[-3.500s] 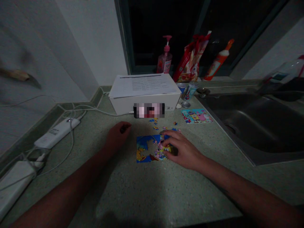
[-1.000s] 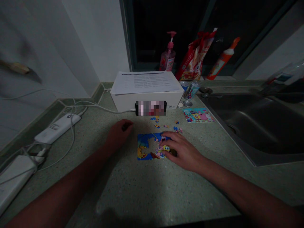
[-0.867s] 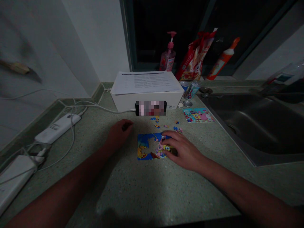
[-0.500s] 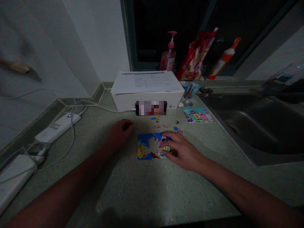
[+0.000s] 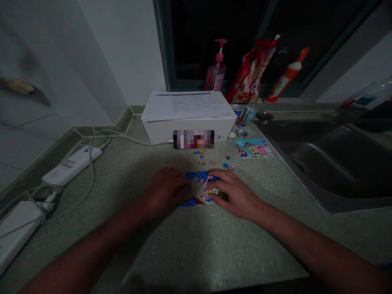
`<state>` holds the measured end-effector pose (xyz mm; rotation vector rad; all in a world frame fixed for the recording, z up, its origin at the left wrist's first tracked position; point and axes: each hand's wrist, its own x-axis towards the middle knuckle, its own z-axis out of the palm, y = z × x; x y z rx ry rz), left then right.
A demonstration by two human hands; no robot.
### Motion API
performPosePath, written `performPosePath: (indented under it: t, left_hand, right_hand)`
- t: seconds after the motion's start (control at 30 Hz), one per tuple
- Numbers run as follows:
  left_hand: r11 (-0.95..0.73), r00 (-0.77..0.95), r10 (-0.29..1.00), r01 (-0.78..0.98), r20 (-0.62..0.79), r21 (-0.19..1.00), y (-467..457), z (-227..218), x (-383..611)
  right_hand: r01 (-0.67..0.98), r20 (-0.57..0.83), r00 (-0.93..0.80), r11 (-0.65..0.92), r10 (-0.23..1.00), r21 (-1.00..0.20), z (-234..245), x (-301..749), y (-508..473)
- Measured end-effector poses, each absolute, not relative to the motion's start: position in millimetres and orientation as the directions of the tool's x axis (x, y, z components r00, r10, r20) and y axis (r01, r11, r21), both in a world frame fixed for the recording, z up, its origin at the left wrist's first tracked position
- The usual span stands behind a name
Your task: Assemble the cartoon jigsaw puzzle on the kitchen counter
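Observation:
A partly assembled jigsaw puzzle [image 5: 198, 177] with a blue cartoon picture lies flat on the counter, a gap showing in its middle. My right hand [image 5: 235, 192] rests on the puzzle's right side, fingers spread and fingertips touching its surface. Over the left side of the puzzle is my left hand [image 5: 167, 191], smeared by motion, its fingers bent downward and covering that part. Whether it holds a piece I cannot tell. Just beyond the puzzle lie several loose jigsaw pieces [image 5: 226, 165], blue, yellow and pink.
Behind the pieces a phone [image 5: 194, 139] leans on a white box [image 5: 159, 127]. A colourful cartoon picture card [image 5: 255, 148] lies by the sink [image 5: 330, 163]. Cans [image 5: 248, 115] stand near the box. White power banks [image 5: 72, 165] and cables occupy the left.
My left hand has moved right and towards me, from beside the puzzle to over its left part. My right hand stays in place on the puzzle.

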<state>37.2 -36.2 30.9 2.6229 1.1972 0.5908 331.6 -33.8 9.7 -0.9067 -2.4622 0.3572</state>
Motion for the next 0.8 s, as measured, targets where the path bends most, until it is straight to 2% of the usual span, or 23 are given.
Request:
performPosePath:
  t: [0.13, 0.3, 0.8]
  left_hand:
    - [-0.733, 0.683, 0.68, 0.621, 0.266, 0.276, -46.7, 29.2, 50.4]
    - [-0.774, 0.712, 0.633, 0.593, 0.303, 0.222, -49.6, 24.0, 56.7]
    - [-0.784, 0.717, 0.621, 0.575, 0.316, 0.235, -49.4, 20.3, 59.6]
  right_hand:
    - [0.538, 0.341, -0.661, 0.739, 0.668, -0.404, 13.0, 330.5, -34.9]
    - [0.544, 0.331, -0.657, 0.73, 0.678, -0.414, 13.7, 330.5, -34.7]
    - [0.531, 0.348, -0.671, 0.751, 0.655, -0.392, 13.9, 330.9, -34.5]
